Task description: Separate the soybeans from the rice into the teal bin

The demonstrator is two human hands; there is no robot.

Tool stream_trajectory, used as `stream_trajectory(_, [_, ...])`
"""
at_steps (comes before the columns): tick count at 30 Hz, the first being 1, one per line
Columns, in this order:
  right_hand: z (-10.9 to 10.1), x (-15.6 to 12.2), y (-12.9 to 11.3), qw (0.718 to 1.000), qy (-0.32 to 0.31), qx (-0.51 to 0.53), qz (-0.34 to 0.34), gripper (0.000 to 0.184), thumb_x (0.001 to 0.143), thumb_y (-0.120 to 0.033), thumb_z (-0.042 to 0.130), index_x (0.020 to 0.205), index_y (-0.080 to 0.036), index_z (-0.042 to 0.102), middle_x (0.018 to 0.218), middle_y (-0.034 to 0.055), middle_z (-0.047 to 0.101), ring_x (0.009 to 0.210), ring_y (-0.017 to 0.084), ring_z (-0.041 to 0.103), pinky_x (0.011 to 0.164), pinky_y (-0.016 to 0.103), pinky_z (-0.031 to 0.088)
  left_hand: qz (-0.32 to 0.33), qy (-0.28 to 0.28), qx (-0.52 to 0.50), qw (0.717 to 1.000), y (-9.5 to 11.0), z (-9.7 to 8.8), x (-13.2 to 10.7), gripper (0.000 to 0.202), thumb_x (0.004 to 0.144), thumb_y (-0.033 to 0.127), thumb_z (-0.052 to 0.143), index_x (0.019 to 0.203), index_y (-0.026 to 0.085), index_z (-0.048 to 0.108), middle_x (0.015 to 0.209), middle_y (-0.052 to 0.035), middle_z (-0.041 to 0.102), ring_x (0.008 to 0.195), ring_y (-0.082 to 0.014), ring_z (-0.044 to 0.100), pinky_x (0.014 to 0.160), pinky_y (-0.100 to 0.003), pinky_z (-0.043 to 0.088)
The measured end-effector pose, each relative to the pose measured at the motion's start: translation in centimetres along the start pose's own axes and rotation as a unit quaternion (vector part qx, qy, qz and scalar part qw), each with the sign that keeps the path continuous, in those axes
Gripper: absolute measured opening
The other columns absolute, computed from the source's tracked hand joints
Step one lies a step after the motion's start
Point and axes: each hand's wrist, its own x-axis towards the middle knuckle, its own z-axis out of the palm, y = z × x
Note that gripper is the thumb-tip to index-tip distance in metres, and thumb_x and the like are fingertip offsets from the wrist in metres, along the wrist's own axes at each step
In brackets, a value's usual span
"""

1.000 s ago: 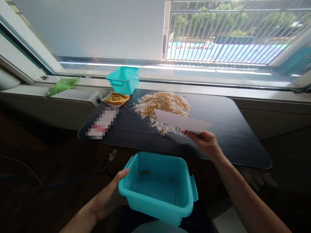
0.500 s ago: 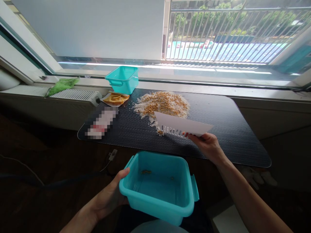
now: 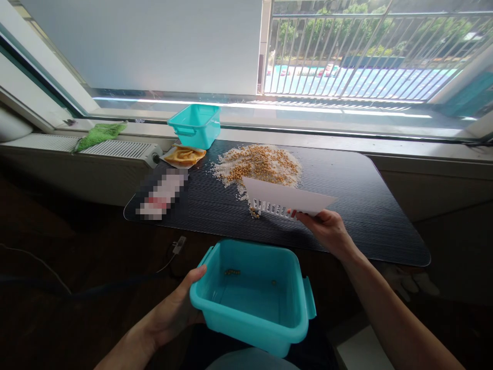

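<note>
My left hand (image 3: 179, 303) is closed on the left rim of a turquoise plastic basin (image 3: 246, 324), held below the table's front edge. A few yellow beans (image 3: 232, 272) lie on the bottom of this basin. Over the table, my right hand (image 3: 329, 231) pinches the lower right part of a white card (image 3: 288, 196) with a row of slots cut along its lower edge. The card is tilted in front of a spread heap of soybean-like beans and white grains (image 3: 258, 162). A small clump of beans and grains (image 3: 254, 212) lies by the card's left lower corner.
On the dark table (image 3: 377, 216), a second turquoise basin (image 3: 196, 131) stands at the back left. Before it lies a folded yellow-orange cloth (image 3: 185, 155), near a blurred-out flat item (image 3: 164, 195). A green cloth (image 3: 102, 134) rests on the radiator (image 3: 123, 150) by the window.
The white card has shifted very slightly left, its slotted edge a little nearer the small clump. My left hand and the held basin look almost unmoved.
</note>
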Motion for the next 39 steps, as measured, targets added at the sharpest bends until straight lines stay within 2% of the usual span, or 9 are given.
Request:
stream_trajectory(6, [-0.7, -0.7, -0.5, 1.000, -0.007, 0.010, -0.009, 0.024, 0.067, -0.044, 0.078, 0.076, -0.021, 0.077, 0.080, 0.0032, 0.076, 0.079, 0.024, 0.071, 0.080, 0.037, 0.056, -0.008, -0.003, 0.007, 1.000, 0.2, 0.2, -0.2, 0.073, 0.086, 0.063, 0.041, 0.144, 0.019, 0.037, 0.126, -0.0151, 0.063, 0.120, -0.0340, 0.054, 0.092, -0.045, 0.046])
stream_trajectory(10, [-1.4, -1.4, -0.3, 1.000, 0.007, 0.002, 0.012, 0.025, 0.065, -0.045, 0.079, 0.076, -0.022, 0.078, 0.080, 0.0031, 0.076, 0.077, 0.024, 0.071, 0.077, 0.037, 0.057, -0.005, -0.010, 0.005, 1.000, 0.0, 0.0, 0.0, 0.070, 0.086, 0.061, 0.041, 0.143, 0.020, 0.039, 0.126, -0.0142, 0.064, 0.119, -0.0336, 0.055, 0.092, -0.045, 0.046])
stream_trajectory(14, [-1.7, -1.9, -0.1, 1.000, -0.010, 0.013, 0.026, 0.026, 0.063, -0.045, 0.080, 0.077, -0.023, 0.078, 0.080, 0.0029, 0.077, 0.076, 0.024, 0.071, 0.077, 0.037, 0.057, -0.006, -0.002, 0.003, 1.000, -0.1, -0.2, 0.2, 0.072, 0.085, 0.063, 0.042, 0.143, 0.019, 0.039, 0.125, -0.0148, 0.064, 0.119, -0.0342, 0.055, 0.091, -0.045, 0.046])
stream_trajectory(19, [-1.3, -1.6, -0.4, 1.000, 0.010, 0.014, 0.017, 0.025, 0.063, -0.045, 0.080, 0.075, -0.023, 0.078, 0.081, 0.0028, 0.077, 0.077, 0.024, 0.071, 0.078, 0.036, 0.057, -0.013, 0.008, 0.001, 1.000, 0.1, 0.0, 0.2, 0.074, 0.084, 0.064, 0.044, 0.142, 0.019, 0.040, 0.125, -0.0149, 0.064, 0.118, -0.0344, 0.055, 0.090, -0.045, 0.046])
stream_trajectory(25, [-0.9, -1.5, -0.4, 1.000, -0.017, 0.008, 0.023, 0.031, 0.063, -0.049, 0.079, 0.075, -0.021, 0.078, 0.079, 0.0043, 0.076, 0.075, 0.025, 0.071, 0.075, 0.037, 0.057, -0.009, 0.003, 0.006, 1.000, 0.1, 0.2, -0.1, 0.072, 0.084, 0.064, 0.043, 0.141, 0.019, 0.042, 0.123, -0.0147, 0.065, 0.118, -0.0341, 0.055, 0.089, -0.045, 0.046])
stream_trajectory(32, [-0.3, -0.6, -0.2, 1.000, -0.002, 0.005, 0.004, 0.030, 0.065, -0.048, 0.078, 0.076, -0.020, 0.077, 0.080, 0.0041, 0.076, 0.077, 0.024, 0.070, 0.078, 0.038, 0.056, -0.007, 0.011, 0.007, 1.000, 0.2, 0.2, 0.0, 0.071, 0.084, 0.063, 0.044, 0.142, 0.022, 0.040, 0.123, -0.0133, 0.065, 0.118, -0.0336, 0.055, 0.089, -0.044, 0.046])
stream_trajectory(39, [0.0, -0.6, -0.6, 1.000, -0.025, 0.013, -0.005, 0.029, 0.066, -0.048, 0.077, 0.077, -0.021, 0.078, 0.081, 0.0041, 0.076, 0.078, 0.024, 0.071, 0.078, 0.037, 0.056, -0.009, 0.019, 0.013, 1.000, 0.3, 0.4, -0.1, 0.074, 0.083, 0.065, 0.043, 0.139, 0.018, 0.043, 0.117, -0.0146, 0.068, 0.115, -0.0335, 0.057, 0.087, -0.043, 0.047])
